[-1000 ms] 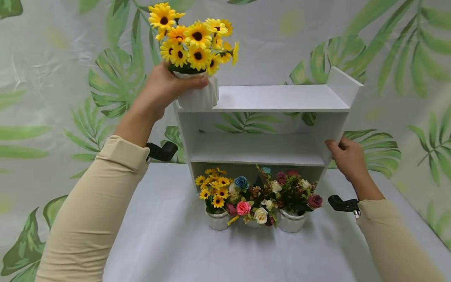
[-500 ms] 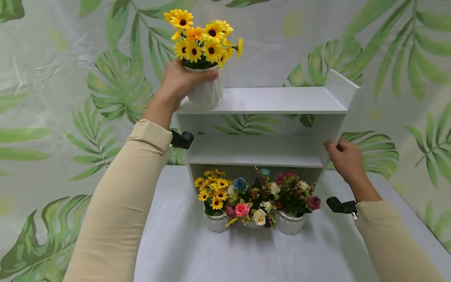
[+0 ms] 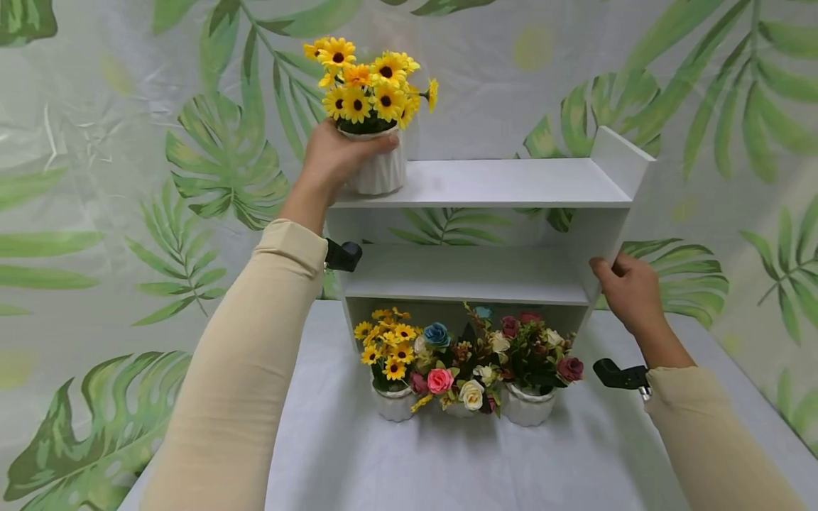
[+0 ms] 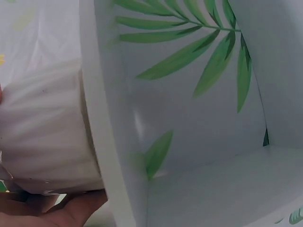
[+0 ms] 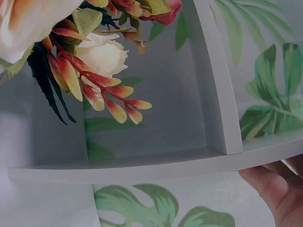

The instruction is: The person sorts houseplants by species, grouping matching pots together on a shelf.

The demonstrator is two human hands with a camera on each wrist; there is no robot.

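In the head view, my left hand grips a white ribbed flowerpot of yellow artificial sunflowers, thumb across its front. The pot stands upright at the left end of the top board of a white shelf unit. Up close in the left wrist view, the pot's base lies right against the board's edge. My right hand holds the unit's right side panel, thumb at the front edge. The right wrist view shows these fingers on the panel's outer side.
Along the bottom of the unit stand a smaller pot of sunflowers, mixed roses in the middle, and a pot of dark red roses. The middle shelf is bare. A leaf-print cloth hangs behind the white table.
My left hand has moved the sunflower pot rightward and slightly down onto the top board's left end. My right hand has kept its hold on the side panel.
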